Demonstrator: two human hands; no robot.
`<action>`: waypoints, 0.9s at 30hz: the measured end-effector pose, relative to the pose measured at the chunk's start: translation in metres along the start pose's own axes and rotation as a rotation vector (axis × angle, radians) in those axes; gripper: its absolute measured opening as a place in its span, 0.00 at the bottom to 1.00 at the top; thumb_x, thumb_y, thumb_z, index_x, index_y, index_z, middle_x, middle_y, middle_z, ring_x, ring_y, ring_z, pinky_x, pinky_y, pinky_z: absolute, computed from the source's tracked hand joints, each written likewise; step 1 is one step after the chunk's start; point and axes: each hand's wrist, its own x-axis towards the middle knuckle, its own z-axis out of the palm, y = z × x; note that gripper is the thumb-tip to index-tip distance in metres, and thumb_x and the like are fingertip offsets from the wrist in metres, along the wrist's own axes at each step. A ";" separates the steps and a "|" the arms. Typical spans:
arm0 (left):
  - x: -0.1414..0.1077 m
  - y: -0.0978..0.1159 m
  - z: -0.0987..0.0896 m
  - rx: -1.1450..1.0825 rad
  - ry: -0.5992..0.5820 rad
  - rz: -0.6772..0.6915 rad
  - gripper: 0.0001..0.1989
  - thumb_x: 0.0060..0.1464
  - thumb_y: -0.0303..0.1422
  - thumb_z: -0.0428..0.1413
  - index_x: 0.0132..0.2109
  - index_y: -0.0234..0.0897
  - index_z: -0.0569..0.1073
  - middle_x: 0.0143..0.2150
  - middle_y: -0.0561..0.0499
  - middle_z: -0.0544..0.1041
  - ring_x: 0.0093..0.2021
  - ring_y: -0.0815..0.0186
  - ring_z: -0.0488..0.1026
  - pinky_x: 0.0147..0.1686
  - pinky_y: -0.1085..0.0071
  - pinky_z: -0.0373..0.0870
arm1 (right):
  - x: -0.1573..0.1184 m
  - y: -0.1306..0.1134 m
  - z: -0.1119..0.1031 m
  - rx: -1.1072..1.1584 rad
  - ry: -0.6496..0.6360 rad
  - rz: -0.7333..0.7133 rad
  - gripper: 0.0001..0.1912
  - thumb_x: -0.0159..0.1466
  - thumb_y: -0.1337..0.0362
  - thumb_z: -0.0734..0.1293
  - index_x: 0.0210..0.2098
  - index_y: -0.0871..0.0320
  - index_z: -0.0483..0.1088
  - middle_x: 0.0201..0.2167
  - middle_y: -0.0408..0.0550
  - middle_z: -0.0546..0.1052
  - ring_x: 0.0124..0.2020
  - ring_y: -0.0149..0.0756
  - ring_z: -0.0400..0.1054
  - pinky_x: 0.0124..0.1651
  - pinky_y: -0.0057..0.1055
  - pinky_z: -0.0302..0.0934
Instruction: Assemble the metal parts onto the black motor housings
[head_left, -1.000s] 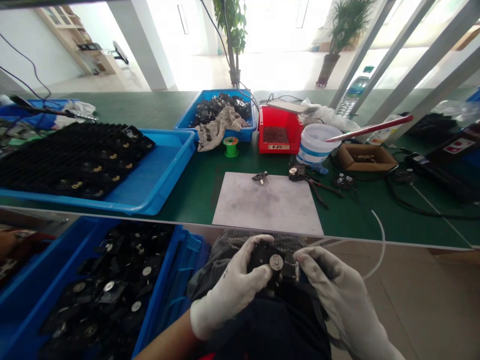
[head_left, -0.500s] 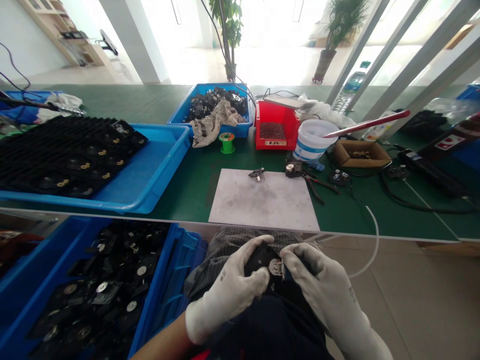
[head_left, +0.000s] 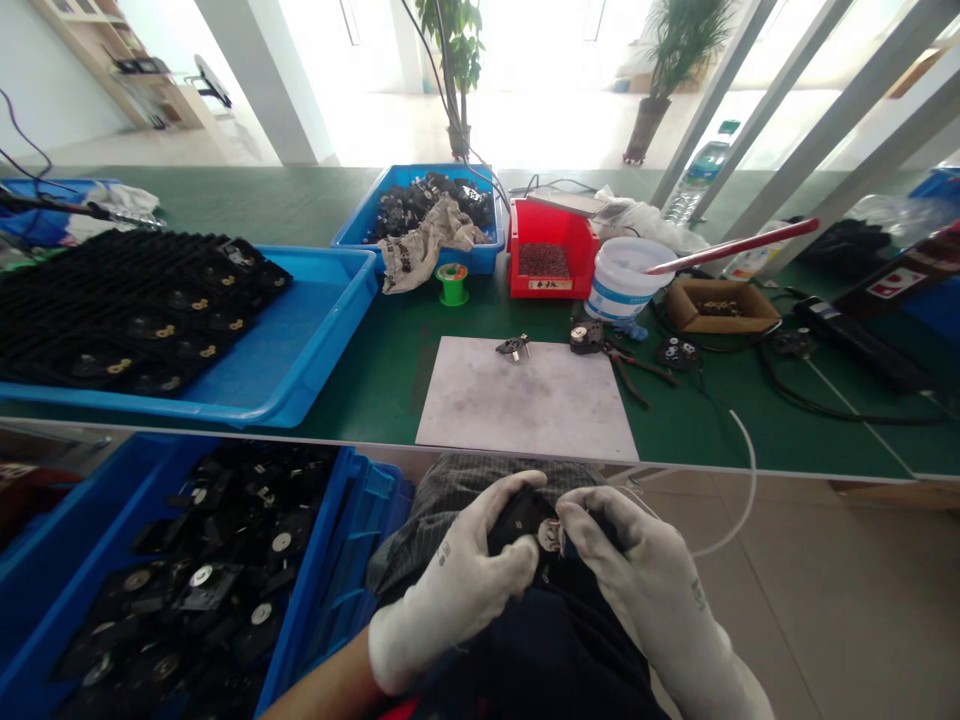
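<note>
Both hands wear white gloves and meet above my lap, below the table's front edge. My left hand (head_left: 480, 560) is closed round a black plastic part (head_left: 517, 520) that carries a round silver metal disc (head_left: 550, 535). Beside the disc, the thumb and fingers of my right hand (head_left: 630, 555) pinch the same part at its right side; its fingertips hide what exactly they press on. In front of me on the table lies a pale board (head_left: 525, 405), with a small black-and-metal piece (head_left: 514, 347) near its far edge.
Left on the table, a blue tray (head_left: 330, 330) bears rows of black parts; below, a blue crate (head_left: 300, 590) holds more. Behind the board stand a green spool (head_left: 452, 287), a red bin (head_left: 517, 275) and a white bucket (head_left: 619, 285). Pliers (head_left: 630, 375) lie right.
Both hands keep their hold on the black part with almost no movement. The whole view has shifted very slightly.
</note>
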 end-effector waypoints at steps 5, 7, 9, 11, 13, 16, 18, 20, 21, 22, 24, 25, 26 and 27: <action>-0.004 0.000 -0.005 0.034 -0.006 0.113 0.30 0.54 0.29 0.58 0.65 0.39 0.71 0.61 0.45 0.78 0.59 0.53 0.75 0.56 0.65 0.75 | 0.005 -0.002 -0.005 0.267 -0.162 0.181 0.25 0.56 0.57 0.78 0.50 0.53 0.72 0.44 0.47 0.82 0.44 0.44 0.77 0.46 0.34 0.71; -0.006 -0.001 -0.006 0.097 -0.020 0.123 0.29 0.54 0.29 0.59 0.64 0.40 0.71 0.62 0.46 0.78 0.62 0.52 0.74 0.58 0.63 0.74 | 0.005 -0.003 -0.004 0.328 -0.245 0.234 0.23 0.56 0.58 0.77 0.49 0.54 0.72 0.44 0.46 0.81 0.46 0.44 0.76 0.48 0.35 0.70; -0.008 -0.003 -0.005 0.147 -0.021 0.154 0.30 0.53 0.30 0.63 0.64 0.42 0.71 0.62 0.47 0.77 0.63 0.52 0.73 0.61 0.62 0.72 | 0.005 -0.003 -0.002 0.357 -0.287 0.255 0.20 0.57 0.58 0.77 0.47 0.55 0.74 0.42 0.46 0.81 0.45 0.44 0.75 0.48 0.36 0.69; -0.009 -0.005 -0.002 0.157 0.004 0.211 0.31 0.53 0.32 0.66 0.64 0.43 0.70 0.61 0.48 0.78 0.62 0.53 0.74 0.63 0.61 0.70 | 0.003 -0.001 0.001 0.397 -0.277 0.253 0.20 0.57 0.57 0.78 0.47 0.55 0.75 0.42 0.46 0.81 0.45 0.44 0.75 0.51 0.37 0.68; -0.009 -0.005 0.002 0.167 0.027 0.259 0.30 0.53 0.34 0.68 0.62 0.41 0.71 0.59 0.47 0.79 0.59 0.53 0.76 0.63 0.61 0.71 | -0.001 0.000 0.004 0.448 -0.267 0.249 0.24 0.56 0.55 0.79 0.49 0.55 0.76 0.44 0.48 0.82 0.47 0.46 0.75 0.53 0.40 0.68; -0.008 -0.001 0.007 0.211 0.040 0.260 0.25 0.57 0.33 0.66 0.60 0.39 0.73 0.57 0.46 0.79 0.57 0.54 0.77 0.60 0.61 0.72 | -0.005 0.001 0.009 0.501 -0.224 0.250 0.29 0.54 0.51 0.81 0.51 0.55 0.77 0.47 0.50 0.82 0.51 0.50 0.75 0.58 0.43 0.67; -0.004 0.002 0.008 0.236 0.073 0.243 0.20 0.58 0.31 0.64 0.57 0.39 0.74 0.55 0.46 0.80 0.56 0.56 0.77 0.60 0.62 0.72 | -0.003 0.002 0.012 0.531 -0.223 0.260 0.29 0.55 0.49 0.81 0.52 0.55 0.78 0.48 0.51 0.82 0.54 0.51 0.75 0.60 0.44 0.67; 0.000 0.003 0.009 0.231 0.092 0.228 0.18 0.59 0.30 0.63 0.56 0.39 0.74 0.53 0.47 0.80 0.55 0.57 0.77 0.60 0.63 0.72 | 0.003 0.003 0.014 0.555 -0.271 0.266 0.29 0.56 0.48 0.80 0.52 0.55 0.77 0.49 0.52 0.82 0.54 0.51 0.75 0.62 0.45 0.66; 0.002 0.002 0.008 0.208 0.089 0.217 0.17 0.59 0.30 0.63 0.55 0.39 0.75 0.53 0.47 0.81 0.55 0.57 0.77 0.60 0.63 0.72 | 0.007 0.004 0.015 0.559 -0.312 0.265 0.29 0.57 0.47 0.79 0.52 0.55 0.77 0.49 0.52 0.82 0.54 0.50 0.75 0.62 0.45 0.66; 0.004 0.001 0.007 0.169 0.073 0.198 0.17 0.59 0.31 0.64 0.55 0.38 0.75 0.53 0.47 0.81 0.55 0.57 0.77 0.60 0.63 0.71 | 0.012 0.006 0.014 0.549 -0.353 0.256 0.29 0.58 0.46 0.78 0.52 0.56 0.76 0.49 0.52 0.82 0.53 0.50 0.76 0.62 0.45 0.66; 0.007 -0.001 0.003 0.041 0.037 0.140 0.18 0.59 0.34 0.65 0.55 0.38 0.75 0.53 0.47 0.80 0.55 0.56 0.77 0.59 0.62 0.72 | 0.021 0.009 0.011 0.472 -0.379 0.192 0.29 0.59 0.44 0.77 0.52 0.57 0.75 0.47 0.52 0.82 0.51 0.49 0.77 0.59 0.43 0.69; 0.007 -0.002 0.000 -0.030 0.022 0.110 0.20 0.59 0.36 0.65 0.56 0.38 0.74 0.54 0.46 0.80 0.57 0.55 0.76 0.59 0.63 0.72 | 0.025 0.011 0.009 0.405 -0.333 0.145 0.30 0.59 0.43 0.76 0.51 0.57 0.74 0.45 0.53 0.82 0.49 0.49 0.77 0.56 0.43 0.70; 0.006 -0.002 -0.002 -0.098 0.012 0.083 0.22 0.59 0.37 0.65 0.58 0.38 0.74 0.56 0.46 0.79 0.58 0.55 0.76 0.59 0.63 0.72 | 0.028 0.013 0.006 0.328 -0.252 0.099 0.29 0.60 0.42 0.75 0.50 0.56 0.74 0.44 0.53 0.82 0.48 0.48 0.77 0.53 0.42 0.72; 0.005 -0.003 -0.005 -0.159 0.001 0.058 0.24 0.59 0.38 0.65 0.60 0.39 0.73 0.58 0.45 0.78 0.58 0.55 0.75 0.58 0.64 0.73 | 0.029 0.015 0.003 0.255 -0.155 0.066 0.28 0.60 0.41 0.74 0.49 0.56 0.73 0.43 0.53 0.82 0.46 0.48 0.77 0.51 0.41 0.73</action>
